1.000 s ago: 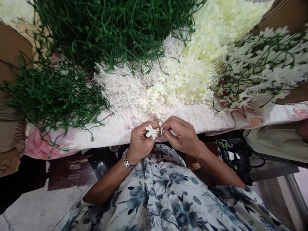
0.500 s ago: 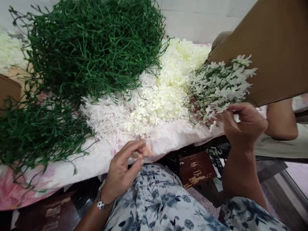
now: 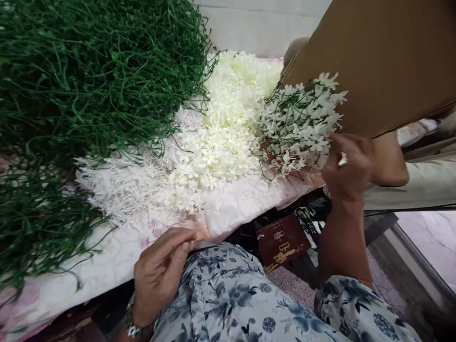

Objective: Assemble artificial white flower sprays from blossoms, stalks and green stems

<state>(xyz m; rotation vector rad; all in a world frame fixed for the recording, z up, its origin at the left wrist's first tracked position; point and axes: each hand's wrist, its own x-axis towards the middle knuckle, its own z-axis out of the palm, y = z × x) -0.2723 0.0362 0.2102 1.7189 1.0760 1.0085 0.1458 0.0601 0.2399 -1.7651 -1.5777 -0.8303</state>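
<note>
Nearest, at the bench's near edge: left hand [image 3: 160, 273], thumb and forefinger drawn close together at the tips, other fingers curled; cannot tell whether anything thin is pinched there. Bench under pale floral cloth [image 3: 245, 199]. Farther right, past the same edge: right hand [image 3: 347, 166], fingers bent, grip mostly closed; a small white bit [image 3: 342, 159] shows against the fingers, too unclear to name, and whether they have hold of a stem cannot be told. Bunch of stemmed white flowers [image 3: 302, 118] by the bench's near edge, directly left of the right hand's grip and slightly beyond it, its outer blooms just beside the fingers. Long axis, as judged from a loose spread, slants from near-left to far-right. Right hand clearly the nearer; left hand well apart, loose cream blossoms [image 3: 210, 161] lying between it and the bunch. Beyond, toward the bench's far edge: more cream blossoms, green stems [image 3: 107, 85] heaped left, cardboard [image 3: 377, 61] right.
</note>
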